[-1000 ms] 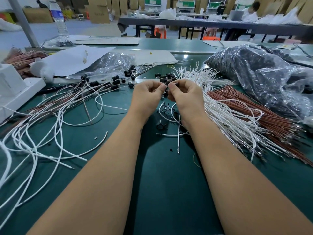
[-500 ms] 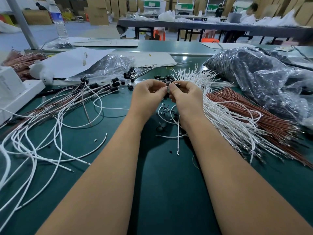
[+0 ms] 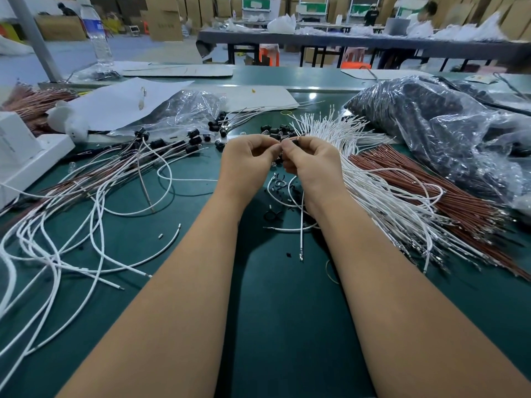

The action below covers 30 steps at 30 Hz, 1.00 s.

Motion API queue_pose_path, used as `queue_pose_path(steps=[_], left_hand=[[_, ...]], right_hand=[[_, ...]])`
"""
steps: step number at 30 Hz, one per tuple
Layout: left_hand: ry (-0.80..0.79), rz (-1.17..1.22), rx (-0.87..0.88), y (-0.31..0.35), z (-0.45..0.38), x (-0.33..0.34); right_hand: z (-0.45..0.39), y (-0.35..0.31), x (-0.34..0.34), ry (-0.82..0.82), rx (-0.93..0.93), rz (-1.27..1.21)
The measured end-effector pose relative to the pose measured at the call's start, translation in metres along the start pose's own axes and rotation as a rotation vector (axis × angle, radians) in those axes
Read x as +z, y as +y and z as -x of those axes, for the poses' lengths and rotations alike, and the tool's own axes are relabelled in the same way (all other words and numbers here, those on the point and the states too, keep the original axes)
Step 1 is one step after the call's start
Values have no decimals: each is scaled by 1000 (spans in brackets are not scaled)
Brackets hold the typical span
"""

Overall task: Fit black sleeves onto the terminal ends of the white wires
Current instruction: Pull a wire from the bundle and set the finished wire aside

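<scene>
Since both hands meet fingertip to fingertip, the left hand seemingly pinching the white wire end and the right hand pinching a black sleeve, I'd keep them lined up and push straight, no twisting.

Even, fairly bright indoor light from overhead; bright glare spot on green desk at far edge; soft dark shadow between and under forearms; specular glints on plastic bag; wide-angle bowing at frame edges; background hall soft, slightly blurred; near wires sharp; colours somewhat cool.
</scene>
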<state>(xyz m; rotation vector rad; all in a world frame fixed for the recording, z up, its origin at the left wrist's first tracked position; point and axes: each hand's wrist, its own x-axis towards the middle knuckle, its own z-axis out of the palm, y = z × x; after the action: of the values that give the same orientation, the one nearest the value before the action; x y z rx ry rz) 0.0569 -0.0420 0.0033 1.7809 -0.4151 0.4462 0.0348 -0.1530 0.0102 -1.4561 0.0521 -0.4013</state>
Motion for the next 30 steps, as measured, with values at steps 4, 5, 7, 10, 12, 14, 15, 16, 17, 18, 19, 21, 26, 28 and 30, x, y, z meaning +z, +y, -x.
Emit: queue_pose_path(steps=[4,5,7,10,12,14,15,16,17,18,19,21,26,28,30], left_hand=[[-3,0,7,0,0,0],[-1,-7,9,0,0,0],[-1,-20,11,0,0,-1],[-3,-26,15,0,0,-3],[-3,-30,18,0,-1,-4],[-5,-44,18,0,-1,-4],[-9,-49,17,0,-1,-5],[-15,-53,19,0,0,-5],[-23,-60,25,0,0,-6],[-32,-71,35,0,1,-6],[-39,-82,45,1,1,-7],[-44,-97,56,1,1,-8],[-37,-100,42,0,1,-11],[-28,-97,26,-2,1,-13],[-24,-94,12,-3,1,-14]], right_hand=[[-1,0,-1,12,-1,5],[-1,0,-1,19,-2,8],[-1,-1,-2,30,-6,17],[-2,-1,-2,34,-17,33],[-2,-1,-2,35,-27,47],[-2,0,-2,37,-37,62],[-2,1,-2,40,-45,78],[-2,1,-2,44,-57,104],[-2,2,-2,50,-69,138],[-3,2,-3,55,-79,173],[-3,3,-3,59,-86,202],[-3,3,-4,58,-99,227],[-2,1,-4,83,-138,234],[-2,0,-5,98,-137,201],[-1,-1,-5,106,-143,190]])
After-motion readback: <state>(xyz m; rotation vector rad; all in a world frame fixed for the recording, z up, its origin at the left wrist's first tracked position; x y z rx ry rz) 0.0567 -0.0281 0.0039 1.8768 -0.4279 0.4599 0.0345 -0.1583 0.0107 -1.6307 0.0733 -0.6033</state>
